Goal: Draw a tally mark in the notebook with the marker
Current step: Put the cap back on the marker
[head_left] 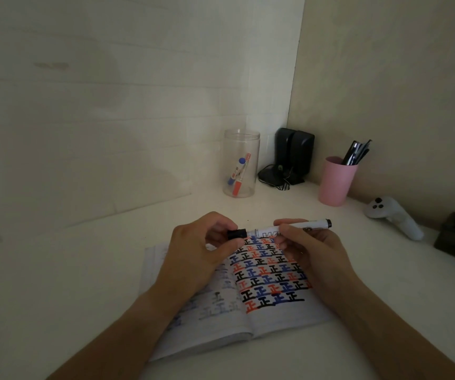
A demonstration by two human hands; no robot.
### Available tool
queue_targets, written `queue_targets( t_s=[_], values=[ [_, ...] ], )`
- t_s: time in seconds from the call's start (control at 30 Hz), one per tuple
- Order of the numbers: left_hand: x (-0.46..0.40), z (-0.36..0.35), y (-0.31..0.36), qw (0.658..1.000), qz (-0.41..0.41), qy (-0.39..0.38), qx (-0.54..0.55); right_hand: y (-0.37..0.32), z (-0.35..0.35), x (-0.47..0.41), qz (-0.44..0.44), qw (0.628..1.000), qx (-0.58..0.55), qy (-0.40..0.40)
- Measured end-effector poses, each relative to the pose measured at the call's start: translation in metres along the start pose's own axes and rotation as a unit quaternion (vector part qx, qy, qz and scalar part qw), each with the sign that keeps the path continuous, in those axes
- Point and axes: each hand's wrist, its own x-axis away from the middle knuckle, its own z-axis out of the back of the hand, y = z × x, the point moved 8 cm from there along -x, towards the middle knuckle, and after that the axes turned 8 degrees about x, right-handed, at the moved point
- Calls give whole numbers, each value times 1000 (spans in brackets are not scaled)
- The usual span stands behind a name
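**Marker held over a page of tallies**

Over the open notebook (262,316), a black-capped marker (297,227) lies level between two hands, its white barrel running left to right above the upper edge of the right-hand page. The left hand (199,253) pinches the black cap (236,233) between thumb and fingertips, while the right hand (314,256) grips the barrel with thumb and fingers closed around its middle; whether the cap is seated or drawn slightly off cannot be told. The right-hand page is thick with rows of tally characters in black, red and blue, with bare paper below the last row. The left-hand page shows only faint marks. The notebook rests flat on a white desk (83,283) set into a corner. Farther back stands a clear plastic jar (241,163) holding a blue marker and a red one, with a pair of black speakers (293,154) beside it. To the right, a pink cup (336,181) holds dark pens, and a white handheld controller (393,216) lies near the wall.
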Motion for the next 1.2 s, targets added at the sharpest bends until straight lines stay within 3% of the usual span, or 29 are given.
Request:
queue_targets(
  t_s=[0.27,0.5,0.7,0.97,1.1,1.2],
  values=[
    [0,0,5,1000,-9,-11,4,-3,-3,1,4,1000,-10,-12],
    [3,-9,15,997,-31,-66,-18,-3,-13,4,6,999,-13,-51],
    [9,-25,21,987,-43,-117,-101,0,-24,8,6,995,-26,-100],
    [11,-27,17,993,-9,-113,-46,-3,-36,19,21,991,-36,-130],
    [10,-31,23,991,-26,-126,-29,-4,-40,19,1,994,-52,-100],
    [18,-46,32,976,-85,-184,-82,1,-22,13,-18,998,-53,8]
  ],
)
